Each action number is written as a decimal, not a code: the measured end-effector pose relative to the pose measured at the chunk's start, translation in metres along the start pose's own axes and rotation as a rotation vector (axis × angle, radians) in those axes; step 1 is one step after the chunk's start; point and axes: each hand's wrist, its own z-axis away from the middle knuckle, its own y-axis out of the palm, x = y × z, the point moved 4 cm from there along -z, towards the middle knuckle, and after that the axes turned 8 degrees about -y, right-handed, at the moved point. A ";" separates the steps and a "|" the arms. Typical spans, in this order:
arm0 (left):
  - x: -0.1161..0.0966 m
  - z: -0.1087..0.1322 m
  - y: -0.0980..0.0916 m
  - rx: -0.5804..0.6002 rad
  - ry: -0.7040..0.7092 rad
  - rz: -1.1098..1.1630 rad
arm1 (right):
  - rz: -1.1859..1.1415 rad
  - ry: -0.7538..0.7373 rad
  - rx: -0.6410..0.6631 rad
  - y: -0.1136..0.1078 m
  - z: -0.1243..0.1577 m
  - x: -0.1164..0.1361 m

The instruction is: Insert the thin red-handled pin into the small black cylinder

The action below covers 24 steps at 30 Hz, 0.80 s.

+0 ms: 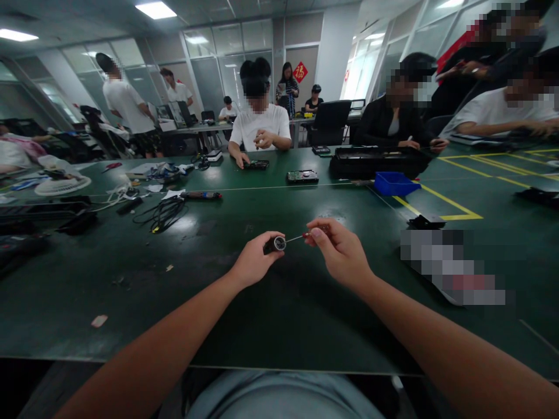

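My left hand (253,259) is closed around a small black cylinder with a silvery round end (275,244), held just above the dark green table (279,314). My right hand (338,250) pinches a thin screwdriver (301,237) with a reddish grip. Its metal shaft points left and its tip meets the silvery end of the cylinder. Both hands hover over the middle of the table, close together.
A blurred flat object (449,265) lies right of my hands. Farther back are a blue bin (395,183), a black case (375,162), a hard drive (302,176), tangled black cables (163,212) and yellow tape lines (454,203). Several people sit or stand beyond the table.
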 end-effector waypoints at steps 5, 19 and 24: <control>0.001 0.000 0.001 0.039 0.035 -0.017 | -0.008 0.007 0.014 0.001 0.000 -0.002; 0.005 0.001 -0.002 0.019 0.081 -0.080 | 0.314 -0.005 -0.014 -0.008 -0.004 0.006; 0.003 0.001 -0.004 0.016 0.081 -0.096 | 0.268 -0.095 0.039 -0.004 -0.003 0.010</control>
